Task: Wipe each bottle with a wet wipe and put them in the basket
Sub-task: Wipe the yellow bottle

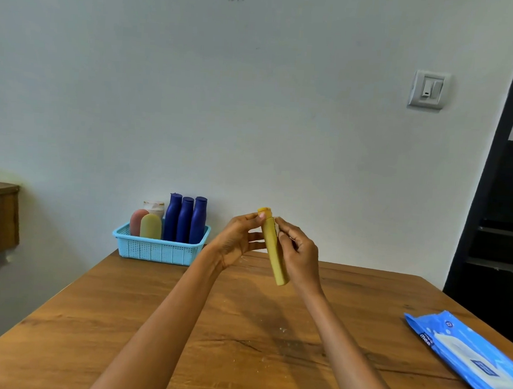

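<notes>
Both forearms reach over the desk (239,358). Left hand (237,241) and right hand (298,251) close their grip on a yellow bottle (271,249), no wipe visible. Probably the last; next, lower it into the basket (158,250) at ten o'clock.

Yellow bottle (271,249) held above brown wood-grain table (121,321), light blue lattice-sided basket (159,248), three dark blue bottles (185,220), pink bottle (137,221), pale yellow bottle (151,226), blue-and-white wipes pack (473,361), white wall (254,104).
</notes>
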`<control>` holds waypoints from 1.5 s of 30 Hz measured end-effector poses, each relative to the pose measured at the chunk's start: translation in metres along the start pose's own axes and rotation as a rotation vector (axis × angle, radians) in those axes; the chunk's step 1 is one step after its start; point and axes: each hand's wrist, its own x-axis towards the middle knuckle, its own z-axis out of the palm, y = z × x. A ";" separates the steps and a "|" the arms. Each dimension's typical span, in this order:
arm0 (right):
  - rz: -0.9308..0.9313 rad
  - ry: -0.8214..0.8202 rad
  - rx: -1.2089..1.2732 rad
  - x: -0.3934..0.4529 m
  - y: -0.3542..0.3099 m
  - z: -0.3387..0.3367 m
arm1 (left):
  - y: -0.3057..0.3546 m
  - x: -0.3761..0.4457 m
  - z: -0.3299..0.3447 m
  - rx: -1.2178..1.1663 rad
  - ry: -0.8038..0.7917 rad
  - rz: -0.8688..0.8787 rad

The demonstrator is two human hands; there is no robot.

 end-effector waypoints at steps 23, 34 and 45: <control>-0.116 -0.052 -0.119 -0.017 0.006 0.000 | 0.005 0.005 -0.016 -0.016 0.285 0.106; -0.309 -0.168 -0.229 -0.007 -0.018 0.009 | 0.010 0.007 0.004 0.058 0.253 0.106; -0.454 -0.372 -0.590 -0.031 0.030 0.001 | 0.009 0.008 -0.010 -0.026 0.620 0.141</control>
